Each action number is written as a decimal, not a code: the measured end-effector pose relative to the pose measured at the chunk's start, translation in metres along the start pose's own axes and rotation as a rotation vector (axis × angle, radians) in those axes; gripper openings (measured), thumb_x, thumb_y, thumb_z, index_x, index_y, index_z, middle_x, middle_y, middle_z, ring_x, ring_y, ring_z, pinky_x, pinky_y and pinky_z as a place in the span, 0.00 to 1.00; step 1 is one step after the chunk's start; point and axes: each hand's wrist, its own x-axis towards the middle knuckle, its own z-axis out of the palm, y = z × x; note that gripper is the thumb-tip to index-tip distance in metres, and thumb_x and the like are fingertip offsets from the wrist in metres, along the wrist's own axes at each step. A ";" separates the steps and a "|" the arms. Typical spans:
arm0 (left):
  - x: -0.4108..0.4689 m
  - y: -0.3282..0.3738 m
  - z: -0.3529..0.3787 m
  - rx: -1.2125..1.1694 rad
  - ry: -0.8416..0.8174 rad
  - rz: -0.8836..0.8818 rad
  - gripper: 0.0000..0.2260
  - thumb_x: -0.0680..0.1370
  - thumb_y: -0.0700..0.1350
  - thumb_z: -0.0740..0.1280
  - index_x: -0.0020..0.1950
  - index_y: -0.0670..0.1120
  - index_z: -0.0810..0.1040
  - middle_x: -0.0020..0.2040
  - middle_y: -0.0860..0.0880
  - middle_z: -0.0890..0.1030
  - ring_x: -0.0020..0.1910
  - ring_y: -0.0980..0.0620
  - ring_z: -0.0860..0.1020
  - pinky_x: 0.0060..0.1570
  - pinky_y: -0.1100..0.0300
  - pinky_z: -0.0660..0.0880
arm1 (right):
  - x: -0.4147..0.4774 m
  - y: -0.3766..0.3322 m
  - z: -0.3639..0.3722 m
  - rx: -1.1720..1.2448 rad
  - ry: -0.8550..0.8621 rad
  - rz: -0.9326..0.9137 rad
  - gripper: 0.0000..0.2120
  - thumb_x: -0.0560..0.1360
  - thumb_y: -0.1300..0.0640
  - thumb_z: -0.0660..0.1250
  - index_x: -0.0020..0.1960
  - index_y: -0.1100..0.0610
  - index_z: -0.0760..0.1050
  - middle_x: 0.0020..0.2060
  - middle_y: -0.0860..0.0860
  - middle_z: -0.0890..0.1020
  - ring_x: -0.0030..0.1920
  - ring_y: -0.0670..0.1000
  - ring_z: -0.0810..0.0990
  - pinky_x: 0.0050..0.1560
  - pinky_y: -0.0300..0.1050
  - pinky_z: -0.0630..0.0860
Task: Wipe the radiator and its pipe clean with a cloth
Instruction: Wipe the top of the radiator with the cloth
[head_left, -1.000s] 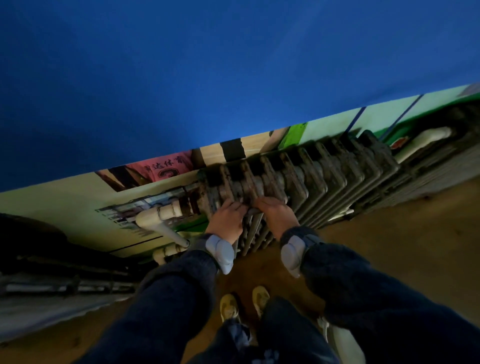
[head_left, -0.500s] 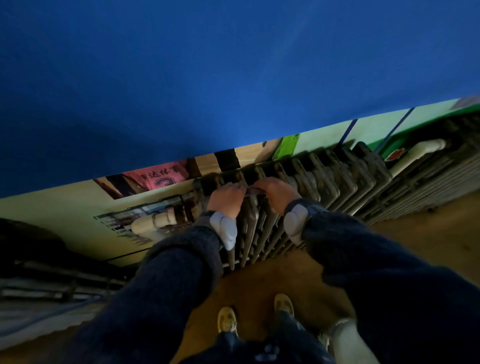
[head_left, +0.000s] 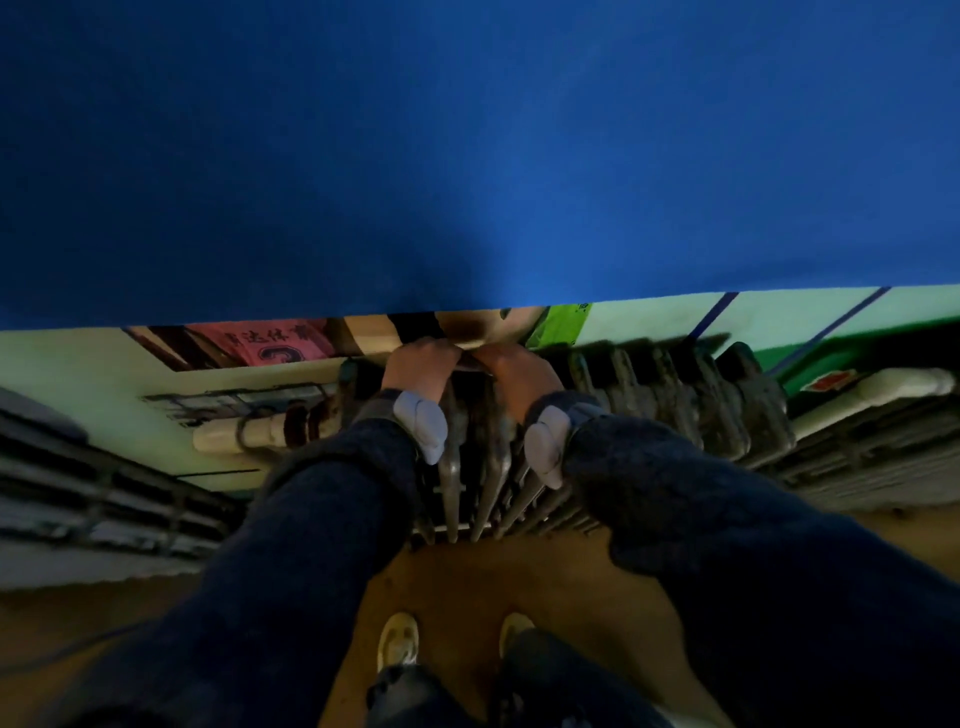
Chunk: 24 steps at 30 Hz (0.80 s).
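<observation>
Radiator sits low against the wall right in front of my feet; cast-iron looking, heavy and rigid, so nothing gives when I lean on it. Both hands are up on its top edge, left hand and right hand side by side, fingers curled over; there's a thin strip between them, probably the cloth, soft and floppy, but too blurry to say for sure. Pipe is off to my left.

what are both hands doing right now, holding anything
Left hand: curled shut on the top of the radiator; a cloth under it cannot be made out.
Right hand: also curled on the radiator top; contents cannot be told.
</observation>
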 end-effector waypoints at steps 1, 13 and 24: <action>0.002 0.001 0.001 0.021 0.008 -0.008 0.13 0.82 0.42 0.54 0.63 0.44 0.72 0.62 0.46 0.73 0.63 0.47 0.70 0.54 0.55 0.71 | 0.005 0.003 0.001 -0.010 -0.022 -0.013 0.17 0.79 0.56 0.57 0.67 0.52 0.69 0.65 0.55 0.73 0.64 0.56 0.71 0.61 0.53 0.71; -0.016 0.014 0.020 -0.017 -0.091 -0.055 0.16 0.82 0.42 0.53 0.70 0.44 0.65 0.70 0.46 0.65 0.70 0.48 0.61 0.62 0.54 0.68 | 0.010 0.016 0.014 -0.087 -0.159 -0.063 0.16 0.80 0.59 0.56 0.65 0.56 0.71 0.63 0.57 0.73 0.63 0.57 0.73 0.61 0.49 0.71; -0.062 0.019 0.032 -0.045 -0.033 0.009 0.19 0.82 0.40 0.53 0.73 0.46 0.62 0.74 0.50 0.60 0.72 0.50 0.58 0.64 0.59 0.62 | -0.046 0.005 0.027 -0.019 -0.097 -0.068 0.18 0.81 0.60 0.54 0.70 0.55 0.66 0.68 0.55 0.70 0.66 0.55 0.69 0.65 0.46 0.65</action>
